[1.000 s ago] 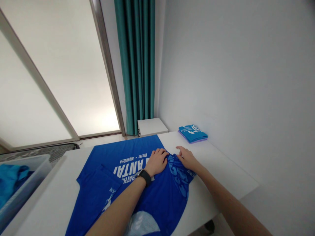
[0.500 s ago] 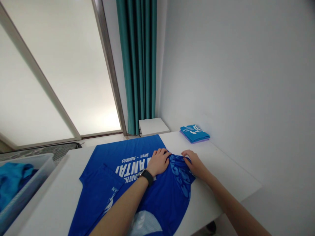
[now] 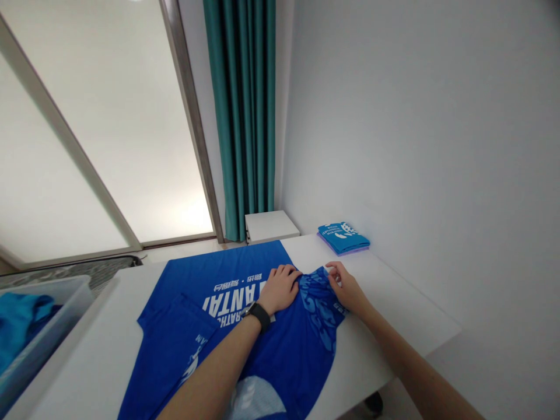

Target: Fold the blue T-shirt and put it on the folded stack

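A blue T-shirt (image 3: 236, 262) with white lettering lies spread on the white table (image 3: 100, 326), its print upside down from here. Its left sleeve is folded in over the body. My left hand (image 3: 280, 287), with a black watch at the wrist, rests on the shirt beside the right sleeve, fingers laid out over the cloth. Between the thumb and fingers of my right hand (image 3: 347, 291) is the edge of the patterned right sleeve (image 3: 317, 297), lifted and bunched a little. Part of the shirt is hidden beneath my left forearm.
Folded garments, blue over purple (image 3: 343, 238), lie at the table's far right by the wall. A clear plastic bin (image 3: 72, 309) holding blue clothes stands at the left. Behind the table are a small white cabinet (image 3: 271, 226) and a green curtain (image 3: 245, 116).
My right hand has raised the sleeve's edge slightly, and more of its patterned cloth stands up. The left hand stays on the shirt. The whole view has shifted a little.
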`<state>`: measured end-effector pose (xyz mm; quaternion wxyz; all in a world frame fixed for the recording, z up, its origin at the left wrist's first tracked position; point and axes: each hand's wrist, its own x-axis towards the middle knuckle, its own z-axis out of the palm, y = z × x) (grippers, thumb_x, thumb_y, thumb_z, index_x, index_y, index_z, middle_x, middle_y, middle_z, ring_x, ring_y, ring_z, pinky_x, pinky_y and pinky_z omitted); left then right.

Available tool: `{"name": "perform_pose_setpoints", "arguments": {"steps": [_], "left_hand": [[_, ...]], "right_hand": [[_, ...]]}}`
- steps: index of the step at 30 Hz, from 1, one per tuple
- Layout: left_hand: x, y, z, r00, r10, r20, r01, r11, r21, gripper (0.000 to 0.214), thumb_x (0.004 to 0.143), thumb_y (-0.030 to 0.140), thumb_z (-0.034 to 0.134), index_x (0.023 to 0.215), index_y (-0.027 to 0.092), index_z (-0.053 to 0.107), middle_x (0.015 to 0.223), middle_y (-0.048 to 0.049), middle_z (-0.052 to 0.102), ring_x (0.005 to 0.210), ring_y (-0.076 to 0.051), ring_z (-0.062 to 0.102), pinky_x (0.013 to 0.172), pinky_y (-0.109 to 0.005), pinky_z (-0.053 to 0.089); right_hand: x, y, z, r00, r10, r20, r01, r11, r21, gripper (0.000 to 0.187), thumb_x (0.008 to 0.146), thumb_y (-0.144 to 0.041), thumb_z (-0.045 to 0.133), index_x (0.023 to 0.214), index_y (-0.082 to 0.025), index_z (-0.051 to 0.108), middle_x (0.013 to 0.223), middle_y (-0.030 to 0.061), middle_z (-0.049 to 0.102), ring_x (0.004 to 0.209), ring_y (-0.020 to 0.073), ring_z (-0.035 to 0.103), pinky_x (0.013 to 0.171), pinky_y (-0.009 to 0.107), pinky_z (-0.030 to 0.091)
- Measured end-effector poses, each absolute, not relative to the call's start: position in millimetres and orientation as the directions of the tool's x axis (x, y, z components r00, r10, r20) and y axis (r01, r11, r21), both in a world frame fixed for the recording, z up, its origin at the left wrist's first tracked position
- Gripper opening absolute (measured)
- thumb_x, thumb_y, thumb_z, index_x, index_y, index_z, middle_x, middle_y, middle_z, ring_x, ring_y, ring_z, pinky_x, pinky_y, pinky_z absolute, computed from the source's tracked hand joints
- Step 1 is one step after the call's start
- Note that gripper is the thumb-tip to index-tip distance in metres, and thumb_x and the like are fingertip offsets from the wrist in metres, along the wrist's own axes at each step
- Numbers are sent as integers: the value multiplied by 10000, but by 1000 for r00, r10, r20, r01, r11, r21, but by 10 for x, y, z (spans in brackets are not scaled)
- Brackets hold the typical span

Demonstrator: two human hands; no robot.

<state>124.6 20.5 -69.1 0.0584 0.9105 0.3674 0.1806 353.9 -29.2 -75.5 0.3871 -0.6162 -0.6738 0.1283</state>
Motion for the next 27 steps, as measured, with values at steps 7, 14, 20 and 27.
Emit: {"name": "perform_pose_setpoints", "arguments": {"steps": [7,14,20,27], "left_hand": [[1250,204,-691,662,696,278,650,-718,249,345,944,248,440,1271,258,551,1237,-64,560,1140,-247,469,956,-408,376],[1246,205,-684,664,693,282,648,-721,247,342,950,258,431,1270,255,553,1231,-63,562,1125,-245,476,941,-403,385],[1255,190,-682,660,703,267,655,-711,254,344,947,253,434,1269,260,552,1237,-64,562,1136,-248,471,959,-412,376],[1266,305,-651,616,757,217,670,-648,362,364,947,266,430,1295,254,537,1232,-65,588,1126,-248,505,951,-427,406]], "right_hand": [[3479,-221,-760,21,943,333,745,208,-634,399,813,-223,462,1208,-199,512,769,-13,564,654,160,535,648,284,457],[3471,-211,-746,-21,919,394,837,232,-496,358,913,-225,383,1221,-208,566,921,58,648,853,215,571,818,370,432],[3473,-292,-754,-38,898,438,894,227,-386,370,942,-227,360,1240,-206,578,1160,109,660,1010,253,568,919,424,405],[3382,-254,-613,-81,898,433,766,334,-550,416,936,-263,357,1323,-200,495,953,70,639,846,203,606,821,349,497]]}}
